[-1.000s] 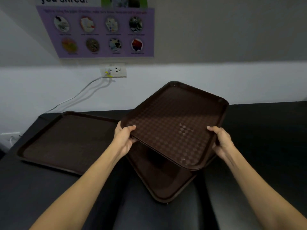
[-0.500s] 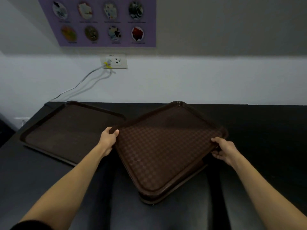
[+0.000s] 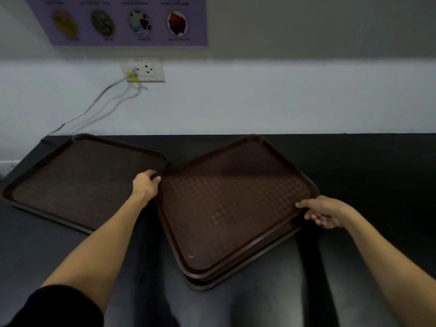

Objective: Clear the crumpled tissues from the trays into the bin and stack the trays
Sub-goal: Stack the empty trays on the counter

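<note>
Now both hands hold a dark brown plastic tray [image 3: 231,204] that sits on a second brown tray [image 3: 205,284].
The left hand [image 3: 145,186] is curled round the top tray's far left corner, with its fingers over the rim. The right hand [image 3: 326,212] pinches the right edge, thumb on top and fingers tucked under. The two trays lie turned a little on the black tabletop [image 3: 365,161], and the lower one peeks out at the near corner. A third brown tray [image 3: 77,178] lies flat on the left, just beside the left hand. On the pale wall [image 3: 259,102] behind are a white wall socket [image 3: 144,70] with a grey cable [image 3: 103,93] plugged in, and a purple poster [image 3: 127,20].
</note>
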A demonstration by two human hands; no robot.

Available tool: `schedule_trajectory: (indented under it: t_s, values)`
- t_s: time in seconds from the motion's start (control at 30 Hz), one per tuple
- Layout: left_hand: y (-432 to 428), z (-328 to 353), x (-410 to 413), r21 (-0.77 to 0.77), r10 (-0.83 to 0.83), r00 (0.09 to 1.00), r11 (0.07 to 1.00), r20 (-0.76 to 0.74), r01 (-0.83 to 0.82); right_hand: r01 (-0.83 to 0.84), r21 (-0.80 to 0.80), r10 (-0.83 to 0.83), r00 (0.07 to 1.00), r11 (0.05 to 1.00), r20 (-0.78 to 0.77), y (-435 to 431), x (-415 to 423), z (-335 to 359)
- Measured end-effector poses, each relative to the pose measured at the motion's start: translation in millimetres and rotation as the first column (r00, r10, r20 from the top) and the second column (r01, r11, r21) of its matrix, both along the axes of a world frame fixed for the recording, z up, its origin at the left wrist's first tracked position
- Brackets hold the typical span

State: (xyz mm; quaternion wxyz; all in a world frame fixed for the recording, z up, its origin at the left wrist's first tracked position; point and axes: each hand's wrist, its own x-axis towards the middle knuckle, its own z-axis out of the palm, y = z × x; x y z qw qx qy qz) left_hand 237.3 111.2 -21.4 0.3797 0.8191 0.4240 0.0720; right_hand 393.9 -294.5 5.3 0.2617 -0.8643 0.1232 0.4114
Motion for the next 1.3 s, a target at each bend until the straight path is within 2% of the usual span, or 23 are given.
schedule_trajectory:
  t_s: [0.07, 0.13, 0.17, 0.23, 0.3, 0.4, 0.47, 0.53, 0.57, 0.63, 0.7, 0.87, 0.97, 1.13, 1.3]
  values:
    - [0.4, 1.2, -0.5, -0.017, -0.014, 1.0, 1.0, -0.016, 0.014, -0.095, -0.077, 0.098, 0.995, 0.992, 0.033, 2.5, 6.0, 11.7]
    - [0.2, 1.6, -2.1, -0.039, -0.027, 0.999, 0.999, -0.031, 0.026, -0.142, -0.154, 0.169, 0.969, 0.978, 0.18, 7.1, 13.3, 25.2]
    - [-0.5, 1.9, -3.3, -0.043, -0.037, 0.999, 0.998, -0.038, 0.035, -0.15, -0.199, 0.204, 0.935, 0.969, 0.29, 10.0, 17.4, 30.6]
    - [-1.6, 1.8, -6.2, -0.039, -0.051, 0.997, 0.998, -0.05, 0.049, -0.152, -0.258, 0.271, 0.809, 0.954, 0.522, 16.8, 28.1, 35.9]
    - [-2.7, 2.2, -9.8, -0.036, -0.071, 0.995, 0.997, -0.069, 0.068, -0.221, -0.293, 0.361, 0.694, 0.93, 0.623, 26.5, 35.9, 34.0]
    - [-8.6, 4.9, -14.4, 0.007, -0.108, 0.989, 0.994, -0.098, 0.109, -0.37, -0.398, 0.539, 0.661, 0.839, 0.522, 38.3, 43.5, 19.3]
    - [-22.4, 9.3, -21.0, 0.061, -0.068, 0.997, 0.996, -0.041, 0.07, -0.362, -0.425, 0.545, 0.69, 0.83, 0.477, 40.9, 47.8, 7.8]
    - [-41.9, 10.2, -34.7, 0.103, 0.038, 0.998, 0.994, 0.051, -0.043, -0.319, -0.388, 0.483, 0.741, 0.865, 0.467, 39.3, 52.6, -3.9]
    - [-50.1, 9.3, -43.0, 0.087, 0.094, 0.994, 0.991, 0.055, -0.099, -0.296, -0.351, 0.44, 0.766, 0.888, 0.468, 37.9, 55.2, -8.3]
    - [-61.8, 6.1, -57.9, -0.057, 0.164, 0.986, 0.984, -0.041, -0.166, -0.253, -0.283, 0.367, 0.785, 0.925, 0.499, 36.4, 57.0, -11.9]
    - [-67.8, 5.5, -63.2, -0.197, 0.137, 0.982, 0.967, -0.129, -0.161, -0.254, -0.288, 0.374, 0.764, 0.923, 0.526, 37.1, 56.8, -9.4]
    - [-72.1, 13.7, -58.1, -0.047, 0.074, 0.979, 0.995, -0.19, -0.084, -0.286, -0.338, 0.433, 0.728, 0.897, 0.532, 32.3, 51.4, 0.0]
    - [-76.1, 12.9, -62.6, -0.041, 0.067, 0.978, 0.996, -0.2, -0.076, -0.28, -0.341, 0.432, 0.718, 0.897, 0.546, 23.5, 50.3, 4.0]
    - [-89.2, 5.0, -73.8, -0.092, 0.068, 0.983, 0.992, -0.172, -0.085, -0.299, -0.287, 0.411, 0.748, 0.91, 0.522, 11.9, 44.9, 8.3]
    - [-86.0, -3.5, -80.4, 0.045, 0.038, 0.98, 0.999, -0.195, -0.03, -0.281, -0.238, 0.365, 0.792, 0.93, 0.489, 6.2, 42.5, 1.0]
